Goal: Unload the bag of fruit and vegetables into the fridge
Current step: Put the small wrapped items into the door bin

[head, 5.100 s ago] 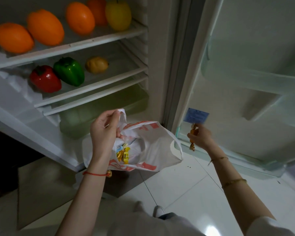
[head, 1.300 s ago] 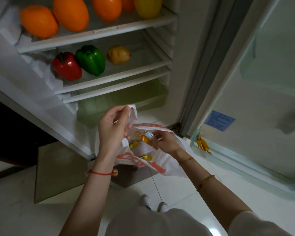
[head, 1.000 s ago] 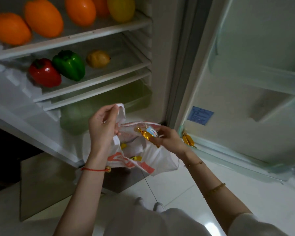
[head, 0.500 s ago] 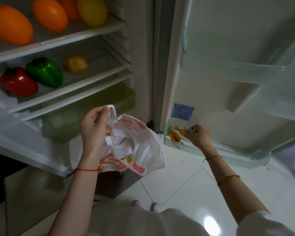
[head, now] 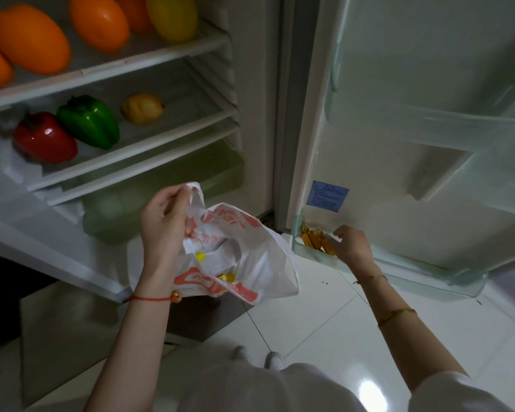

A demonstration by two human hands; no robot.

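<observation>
The left hand (head: 164, 224) has thumb and fingers pinched shut on the gathered handle of the bag (head: 244, 257), holding it up in front of the open fridge (head: 250, 114) so the mouth gapes toward the person. The right hand (head: 351, 245) reaches into the lowest door bin (head: 414, 269), fingers curled down at a cluster of gold wrapped sweets (head: 315, 240); whether they grip one or have let go cannot be told, since the fingertips are hidden behind the knuckles. The bag is thin white plastic with red print, limp and crumpled, and it hangs lightly, so little weight seems left inside; a few small yellow packets (head: 226, 276) show through its mouth and near its bottom. Such film will likely slip and collapse if the pinch loosens, so the bunched handle looks the best hold. The small wrapped pieces are probably light, slick and easy to drop; a fingertip pinch across the body should serve. On the shelves sit oranges (head: 32, 40), a red pepper (head: 45, 138), a green pepper (head: 89, 121) and a lemon (head: 142, 108), well apart from the hands.
</observation>
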